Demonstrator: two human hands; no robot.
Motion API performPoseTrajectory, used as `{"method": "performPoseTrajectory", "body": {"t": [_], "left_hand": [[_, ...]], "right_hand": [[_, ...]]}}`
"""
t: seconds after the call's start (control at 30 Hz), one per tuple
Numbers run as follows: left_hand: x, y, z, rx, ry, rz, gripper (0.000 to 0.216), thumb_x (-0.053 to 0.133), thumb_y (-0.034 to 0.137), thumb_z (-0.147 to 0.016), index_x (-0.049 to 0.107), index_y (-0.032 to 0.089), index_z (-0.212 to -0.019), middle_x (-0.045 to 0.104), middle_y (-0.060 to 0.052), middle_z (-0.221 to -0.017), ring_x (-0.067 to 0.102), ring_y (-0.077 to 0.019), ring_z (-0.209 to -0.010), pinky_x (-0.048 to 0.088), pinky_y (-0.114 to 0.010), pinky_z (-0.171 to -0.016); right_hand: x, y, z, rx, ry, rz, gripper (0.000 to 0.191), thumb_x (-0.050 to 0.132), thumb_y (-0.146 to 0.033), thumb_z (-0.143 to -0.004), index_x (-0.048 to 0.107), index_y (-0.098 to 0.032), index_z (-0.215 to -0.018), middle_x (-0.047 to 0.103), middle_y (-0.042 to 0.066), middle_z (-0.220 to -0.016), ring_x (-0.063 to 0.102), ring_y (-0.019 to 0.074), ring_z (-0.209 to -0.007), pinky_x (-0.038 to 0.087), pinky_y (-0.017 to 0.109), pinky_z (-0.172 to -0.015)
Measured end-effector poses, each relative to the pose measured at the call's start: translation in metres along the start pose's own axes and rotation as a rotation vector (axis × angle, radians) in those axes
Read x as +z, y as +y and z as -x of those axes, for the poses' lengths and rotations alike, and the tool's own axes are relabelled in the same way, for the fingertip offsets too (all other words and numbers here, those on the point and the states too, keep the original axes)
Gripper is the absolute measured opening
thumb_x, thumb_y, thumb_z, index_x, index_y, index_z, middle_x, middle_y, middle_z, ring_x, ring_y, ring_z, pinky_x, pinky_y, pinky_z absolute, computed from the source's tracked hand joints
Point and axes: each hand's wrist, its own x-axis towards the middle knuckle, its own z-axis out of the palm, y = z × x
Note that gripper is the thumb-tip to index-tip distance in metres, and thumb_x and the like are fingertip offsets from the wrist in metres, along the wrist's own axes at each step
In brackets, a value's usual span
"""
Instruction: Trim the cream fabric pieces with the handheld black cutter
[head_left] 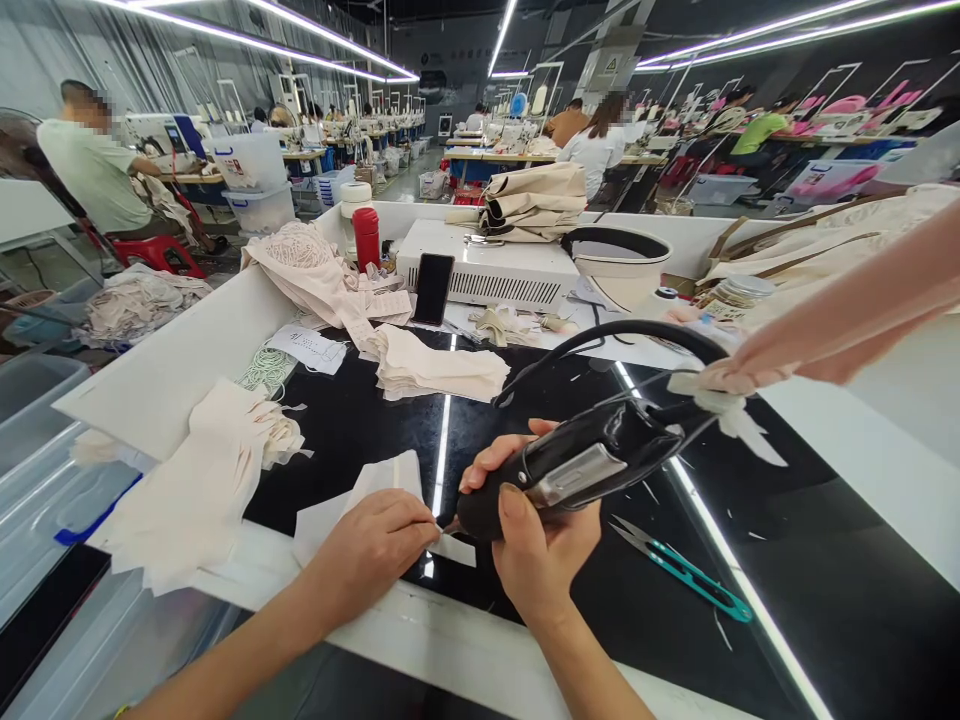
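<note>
My right hand (544, 555) is wrapped round a black handheld power tool (487, 505) with a metal side lever. The tool lies tilted, its narrow tip pointing left towards my other hand. From its rear a thick black cable (637, 330) loops up and back. Just at the tip, my left hand (379, 545) pinches the edge of a cream fabric piece (397, 470), which lies at the near edge of the black work surface (345, 410). The fingers partly hide where tip and fabric meet. Teal thread snips (686, 580) rest to the right.
Stacked cream fabric strips (439, 365) and a larger fabric pile (199, 470) lie left and ahead. Behind stand a phone (433, 288), a white vented box (487, 262) and a red bottle (366, 240). A cloth knot (720, 400) ties the cable at right. People work at sewing machines beyond.
</note>
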Motion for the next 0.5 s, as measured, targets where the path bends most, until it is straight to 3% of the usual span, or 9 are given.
{"method": "performPoseTrajectory", "body": {"t": [0.5], "left_hand": [[-0.002, 0.001, 0.0, -0.002, 0.004, 0.011, 0.017, 0.051, 0.013, -0.105, 0.067, 0.016, -0.106, 0.072, -0.006, -0.099, 0.068, -0.018, -0.093, 0.059, -0.033, -0.084]], "right_hand": [[-0.013, -0.01, 0.002, 0.011, 0.041, 0.034, 0.037, 0.076, -0.033, -0.088, 0.057, -0.028, -0.12, 0.066, -0.001, -0.083, 0.065, 0.0147, -0.062, 0.057, 0.031, -0.056]]}}
